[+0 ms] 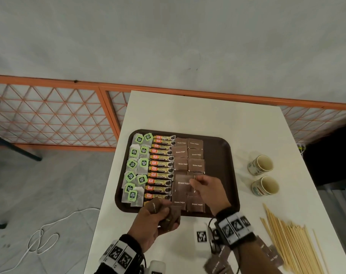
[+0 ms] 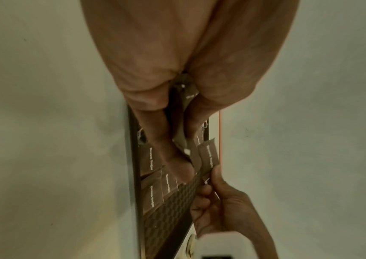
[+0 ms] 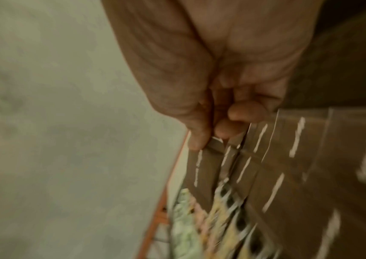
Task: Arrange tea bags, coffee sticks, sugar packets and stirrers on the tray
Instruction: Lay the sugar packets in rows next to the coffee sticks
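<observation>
Dim, even light; heavily motion-blurred right wrist view.

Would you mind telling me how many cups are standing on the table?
2. Both stand right of the tray: one cup farther back, the other cup just in front of it. None appears hidden.

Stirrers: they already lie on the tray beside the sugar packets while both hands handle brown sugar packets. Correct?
Not quite. The head view shows the stirrers on the table, right of the tray. The left hand and right hand do handle sugar packets.
</observation>
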`<state>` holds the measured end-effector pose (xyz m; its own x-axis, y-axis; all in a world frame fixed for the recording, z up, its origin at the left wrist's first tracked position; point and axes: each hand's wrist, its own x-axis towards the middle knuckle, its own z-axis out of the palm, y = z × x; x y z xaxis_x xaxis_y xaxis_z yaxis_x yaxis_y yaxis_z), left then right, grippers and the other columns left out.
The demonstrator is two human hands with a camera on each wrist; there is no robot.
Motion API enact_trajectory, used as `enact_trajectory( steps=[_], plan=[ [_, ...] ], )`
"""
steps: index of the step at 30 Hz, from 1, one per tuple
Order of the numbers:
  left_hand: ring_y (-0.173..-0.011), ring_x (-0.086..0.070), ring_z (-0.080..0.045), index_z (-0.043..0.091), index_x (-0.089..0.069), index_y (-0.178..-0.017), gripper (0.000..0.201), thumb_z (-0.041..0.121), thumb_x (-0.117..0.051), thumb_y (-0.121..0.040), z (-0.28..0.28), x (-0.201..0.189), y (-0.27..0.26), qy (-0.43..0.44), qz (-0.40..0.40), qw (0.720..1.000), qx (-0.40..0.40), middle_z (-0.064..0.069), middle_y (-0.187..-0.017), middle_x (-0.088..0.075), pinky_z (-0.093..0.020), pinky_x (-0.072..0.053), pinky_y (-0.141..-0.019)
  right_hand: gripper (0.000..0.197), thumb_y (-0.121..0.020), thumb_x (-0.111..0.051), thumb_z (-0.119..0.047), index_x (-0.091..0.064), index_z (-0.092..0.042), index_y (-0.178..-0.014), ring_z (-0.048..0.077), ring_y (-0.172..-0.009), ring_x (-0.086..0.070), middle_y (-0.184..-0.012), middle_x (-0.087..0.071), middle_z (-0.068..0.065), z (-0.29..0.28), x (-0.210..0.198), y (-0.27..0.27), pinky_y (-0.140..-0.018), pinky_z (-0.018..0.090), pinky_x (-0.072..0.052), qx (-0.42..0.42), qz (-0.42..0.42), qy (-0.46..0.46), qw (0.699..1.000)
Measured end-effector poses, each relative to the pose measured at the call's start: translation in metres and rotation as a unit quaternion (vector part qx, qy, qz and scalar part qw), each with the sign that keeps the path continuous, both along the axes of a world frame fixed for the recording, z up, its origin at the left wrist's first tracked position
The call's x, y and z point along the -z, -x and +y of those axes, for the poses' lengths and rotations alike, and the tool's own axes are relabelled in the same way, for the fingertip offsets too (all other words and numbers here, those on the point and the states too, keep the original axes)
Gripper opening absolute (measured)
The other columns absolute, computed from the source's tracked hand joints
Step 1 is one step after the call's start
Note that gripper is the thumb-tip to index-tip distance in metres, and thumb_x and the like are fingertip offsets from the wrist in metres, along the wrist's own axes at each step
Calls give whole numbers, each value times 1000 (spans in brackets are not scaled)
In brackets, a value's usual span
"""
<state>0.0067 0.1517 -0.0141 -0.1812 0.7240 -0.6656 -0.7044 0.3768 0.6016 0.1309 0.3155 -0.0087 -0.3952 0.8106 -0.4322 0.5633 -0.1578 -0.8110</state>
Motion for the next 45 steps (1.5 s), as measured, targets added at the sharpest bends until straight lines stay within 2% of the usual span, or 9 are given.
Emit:
enact_trajectory(
  steps=[4, 9, 17, 21, 27, 31, 34, 37, 45],
  plan=[
    [-90, -69, -42, -2, -63, -105, 17, -9, -53, -93, -9, 3, 16, 37, -20, 998, -38, -26, -110, -67, -46, -60, -68, 9, -86, -73, -15, -73, -7, -84, 10, -57, -56, -73, -69, 10, 33, 30, 21, -60, 24, -50, 33, -52, 16, 998],
    [-97, -66, -45, -1, -63, -101, 15, -8, -53, -93, -16, 4, 32, 50, -23, 997, -51, -27, -111, -65, -47, -60, -67, 14, -81, -78, -19, -74, -5, -81, 13, -58, -60, -69, -69, 4, 48, 56, 38, -72, 35, -56, 36, -109, 24, 993],
    [-92, -66, -51, -1, -56, -114, 27, -14, -47, -92, -14, 4, 39, 18, -87, 993, -72, -33, -114, -64, -51, -60, -69, 19, -81, -78, -29, -71, -12, -84, 17, -88, -64, -91, -71, 3, 47, 64, 40, -73, 27, -47, 42, -209, -26, 977],
    [-93, -64, -50, -1, -56, -115, 32, -18, -42, -92, -7, 2, 36, -3, -107, 991, -76, -32, -115, -64, -53, -60, -70, 16, -87, -71, -32, -63, -18, -84, 14, -84, -66, -84, -67, -4, 30, 31, 37, -72, 26, -50, 8, -143, -76, 987],
    [-93, -66, -45, 0, -57, -117, 31, -14, -40, -95, 8, -3, 17, -33, -85, 995, -45, -28, -109, -67, -57, -57, -79, 16, -92, -63, -41, -64, -26, -93, 3, -77, -62, -85, -67, -7, -28, -23, 11, -68, 17, -51, -215, -53, -25, 975],
    [-86, -69, -39, 1, -59, -116, 28, -8, -41, -97, 17, -7, 0, -29, -79, 995, -50, -25, -105, -69, -53, -58, -76, 11, -87, -71, -34, -61, -29, -86, 0, -75, -58, -79, -62, -11, -46, -30, -10, -67, 14, -49, -144, -26, -116, 982],
    [-75, -68, -31, 4, -60, -116, 25, 7, -41, -101, 23, -12, -13, -17, -101, 993, -66, -25, -105, -68, -42, -58, -61, 29, -78, -77, -42, -58, -31, -97, 3, -78, -54, -93, -55, -16, -59, -31, -20, -66, 16, -46, -212, -79, -118, 967],
    [-65, -63, -28, 2, -60, -116, 33, 25, -40, -103, 29, -15, -25, -7, -152, 984, -91, -27, -109, -63, -33, -52, -50, 40, -72, -80, -38, -53, -33, -100, 0, -82, -49, -98, -50, -15, -58, -28, -25, -70, 16, -44, -182, -104, -119, 970],
    [-57, -58, -22, 8, -57, -116, 33, 33, -40, -102, 31, -17, -35, 7, -136, 989, -65, -20, -92, -67, -37, -53, -56, 30, -72, -77, -35, -58, -27, -93, 7, -90, -54, -106, -51, -10, -55, -16, -32, -82, 27, -53, -187, -111, -93, 972]
  ],
)
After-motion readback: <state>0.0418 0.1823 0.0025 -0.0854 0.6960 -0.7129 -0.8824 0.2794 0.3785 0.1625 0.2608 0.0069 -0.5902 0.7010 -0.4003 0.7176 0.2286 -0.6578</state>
